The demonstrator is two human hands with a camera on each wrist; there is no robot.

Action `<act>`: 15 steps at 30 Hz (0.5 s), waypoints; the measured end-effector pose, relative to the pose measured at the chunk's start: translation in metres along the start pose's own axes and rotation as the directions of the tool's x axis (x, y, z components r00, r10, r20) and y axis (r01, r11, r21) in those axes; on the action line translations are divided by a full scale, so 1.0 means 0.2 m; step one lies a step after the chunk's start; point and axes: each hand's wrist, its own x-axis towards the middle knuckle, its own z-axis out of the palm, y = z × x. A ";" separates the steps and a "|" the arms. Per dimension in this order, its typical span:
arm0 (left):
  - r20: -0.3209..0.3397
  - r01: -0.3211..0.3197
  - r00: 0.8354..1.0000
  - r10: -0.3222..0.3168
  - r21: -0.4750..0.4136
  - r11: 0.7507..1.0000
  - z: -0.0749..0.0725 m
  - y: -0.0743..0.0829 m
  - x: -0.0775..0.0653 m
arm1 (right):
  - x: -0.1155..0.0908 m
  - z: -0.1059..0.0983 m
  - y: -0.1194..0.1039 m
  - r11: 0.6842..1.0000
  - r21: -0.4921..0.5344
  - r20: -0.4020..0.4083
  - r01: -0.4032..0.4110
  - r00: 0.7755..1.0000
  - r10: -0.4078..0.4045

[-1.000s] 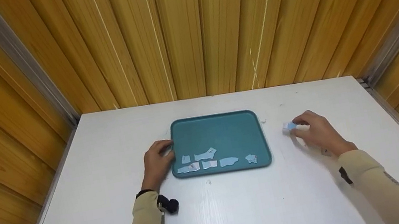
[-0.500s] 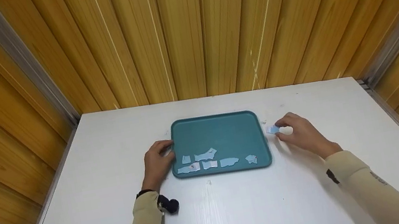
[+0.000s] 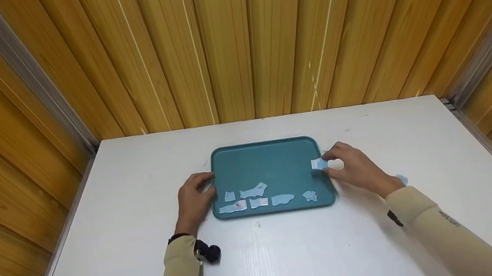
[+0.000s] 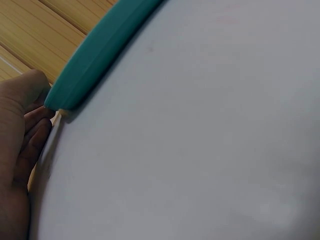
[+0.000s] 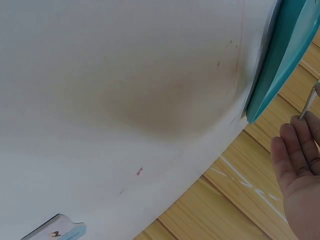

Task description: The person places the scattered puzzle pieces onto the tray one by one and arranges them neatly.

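A teal tray (image 3: pixel 265 160) lies on the white table. Its left edge is gripped between the thumb and fingers of my left hand (image 3: pixel 194 200); the left wrist view shows that hand (image 4: pixel 25 120) at the tray's corner (image 4: pixel 95 60). My right hand (image 3: pixel 355 167) pinches a flat light-blue and white puzzle piece (image 3: pixel 318 164) over the tray's right rim. Inside the tray, several irregular puzzle pieces lie along the near side, among them a wide one (image 3: pixel 254 190), a rounded one (image 3: pixel 282 199) and a small jagged one (image 3: pixel 310 196).
Another puzzle piece (image 3: pixel 402 179) lies on the table by my right wrist, and shows in the lower left of the right wrist view as a printed piece (image 5: pixel 60 230). Yellow wood-look panels (image 3: pixel 228 40) stand behind the table (image 3: pixel 268 265) and at both sides.
My right hand has carried its puzzle piece leftward from the table to the tray's right rim. The loose piece by the right wrist has come into sight. The left hand stays put.
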 end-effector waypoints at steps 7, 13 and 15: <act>0.003 -0.001 1.000 0.001 -0.002 1.000 0.00 0.01 0.00 | 0.03 0.06 -0.06 0.999 -0.002 0.037 0.039 0.999 -0.038; 0.004 -0.004 1.000 0.004 -0.007 1.000 0.00 0.02 -0.01 | 0.06 0.12 -0.10 0.998 -0.011 0.057 0.069 0.996 -0.068; 0.003 -0.009 1.000 0.009 -0.007 1.000 0.00 0.02 -0.01 | 0.07 0.14 -0.11 0.998 -0.010 0.071 0.062 0.996 -0.061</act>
